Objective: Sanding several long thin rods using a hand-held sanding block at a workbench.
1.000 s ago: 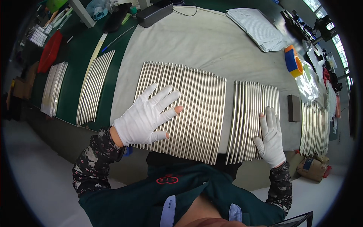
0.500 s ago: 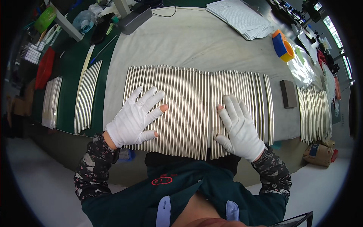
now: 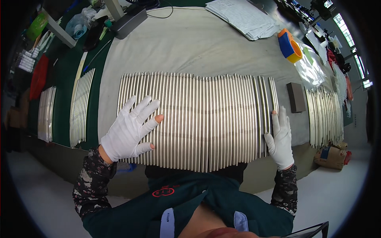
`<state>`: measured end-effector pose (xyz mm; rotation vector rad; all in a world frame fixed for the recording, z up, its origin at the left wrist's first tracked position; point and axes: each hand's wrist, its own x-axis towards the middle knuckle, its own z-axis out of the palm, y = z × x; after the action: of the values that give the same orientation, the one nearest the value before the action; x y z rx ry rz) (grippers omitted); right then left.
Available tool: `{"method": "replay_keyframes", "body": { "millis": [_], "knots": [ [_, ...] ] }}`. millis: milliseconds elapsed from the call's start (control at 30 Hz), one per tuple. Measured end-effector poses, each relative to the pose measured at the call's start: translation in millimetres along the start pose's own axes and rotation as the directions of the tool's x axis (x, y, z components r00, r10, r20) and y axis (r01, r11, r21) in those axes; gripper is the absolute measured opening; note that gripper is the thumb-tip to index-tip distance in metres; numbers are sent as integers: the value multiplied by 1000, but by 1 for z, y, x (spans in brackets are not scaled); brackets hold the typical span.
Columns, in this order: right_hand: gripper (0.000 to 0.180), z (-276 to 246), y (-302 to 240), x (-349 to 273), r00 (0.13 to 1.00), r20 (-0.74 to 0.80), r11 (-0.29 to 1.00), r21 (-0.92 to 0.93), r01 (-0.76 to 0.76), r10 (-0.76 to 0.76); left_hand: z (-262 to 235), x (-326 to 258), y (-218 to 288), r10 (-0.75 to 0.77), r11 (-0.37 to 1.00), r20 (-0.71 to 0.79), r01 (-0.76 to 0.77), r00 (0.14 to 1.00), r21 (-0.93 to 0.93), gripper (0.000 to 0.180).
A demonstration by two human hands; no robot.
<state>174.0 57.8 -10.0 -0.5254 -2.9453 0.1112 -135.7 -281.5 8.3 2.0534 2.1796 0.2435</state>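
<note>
A wide row of slim silvery metal rods (image 3: pixel 186 119) lies side by side before me on the cloth. My left hand (image 3: pixel 129 131), in a white glove with bare thumb and index tips, rests flat with spread fingers over the row's left end. At the right end, a few rods (image 3: pixel 263 115) stand slightly apart from the rest. Beside the outermost rod (image 3: pixel 273 93), my right hand (image 3: pixel 281 141) has its fingers stretched forward and its thumb apart, gloved the same way. It covers that rod's near part; whether it presses on it I cannot tell.
More rods lie in bundles at the left (image 3: pixel 82 109) and right (image 3: pixel 324 117). A dark rectangular block (image 3: pixel 296 97) sits right of the row. Farther back are a blue-and-orange tape dispenser (image 3: pixel 289 45), a paper stack (image 3: pixel 242 18) and a grey box (image 3: pixel 129 23).
My right hand has moved off the top of the rods to the row's right edge. The gap between the two groups of rods has closed. My left hand stays on the left end.
</note>
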Motion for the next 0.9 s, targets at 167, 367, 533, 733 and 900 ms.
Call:
{"method": "replay_keyframes", "body": {
  "millis": [167, 367, 533, 733, 900],
  "knots": [
    [77, -3, -30, 19, 981, -51, 967, 168, 192, -186, 4, 1, -2, 3, 1000, -16, -3, 1000, -18, 73],
    [80, -19, -71, 21, 920, 115, 923, 141, 358, -375, -2, 0, 13, -41, 996, 50, 37, 998, 82, 83],
    [89, -23, -83, 14, 888, 193, 906, 166, 390, -417, 3, 26, 93, -10, 995, 168, 26, 986, -98, 87],
    [87, -22, -98, 13, 877, 185, 893, 178, 414, -444, 23, 71, 130, -15, 982, 53, 24, 999, -190, 95],
    [85, -17, -101, 13, 901, 177, 917, 135, 376, -395, 24, 77, 132, -47, 982, 12, 48, 999, -182, 94]
  ]
}}
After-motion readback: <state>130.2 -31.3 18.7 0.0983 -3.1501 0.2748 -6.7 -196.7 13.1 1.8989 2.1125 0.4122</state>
